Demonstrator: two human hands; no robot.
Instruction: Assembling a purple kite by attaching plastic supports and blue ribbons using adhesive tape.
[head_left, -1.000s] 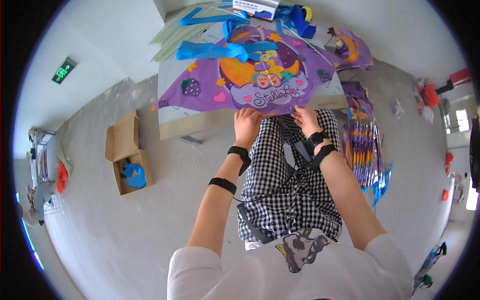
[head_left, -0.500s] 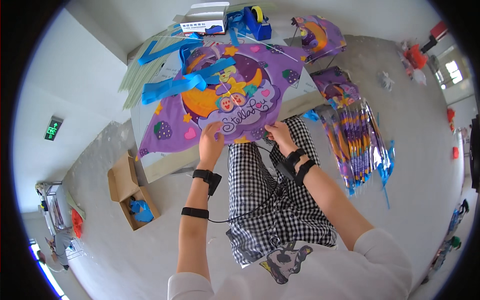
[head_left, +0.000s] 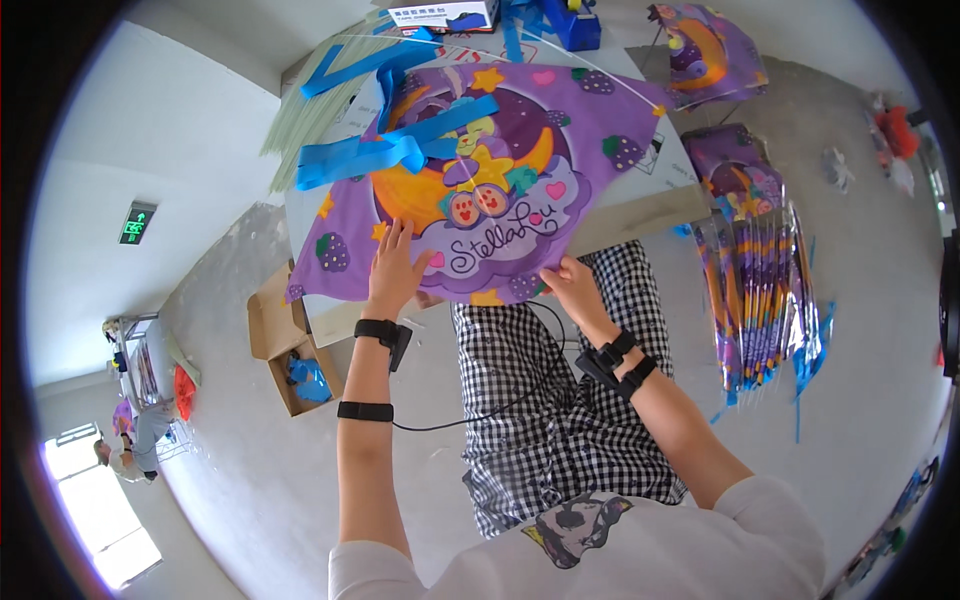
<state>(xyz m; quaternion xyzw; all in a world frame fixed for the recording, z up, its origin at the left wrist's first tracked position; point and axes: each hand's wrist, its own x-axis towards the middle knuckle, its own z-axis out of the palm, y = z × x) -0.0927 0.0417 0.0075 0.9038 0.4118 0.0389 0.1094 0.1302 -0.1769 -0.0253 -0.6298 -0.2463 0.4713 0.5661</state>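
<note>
Purple kite (head_left: 480,190) hides table; left hand (head_left: 395,268) flat, fingers spread; right hand (head_left: 572,285) pinches edge.

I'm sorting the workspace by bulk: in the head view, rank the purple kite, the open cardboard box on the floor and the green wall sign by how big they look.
1. purple kite, by far the largest
2. cardboard box
3. green wall sign, smallest, though it is farther off, so true size is unsure

**Purple kite spread flat on the table**

You have a purple kite (head_left: 480,190) lying spread across the table, its near edge overhanging toward you. It shows an orange moon, cartoon figures, stars, hearts and grapes. Blue ribbon tails (head_left: 390,150) lie bunched across its far-left part.
</note>
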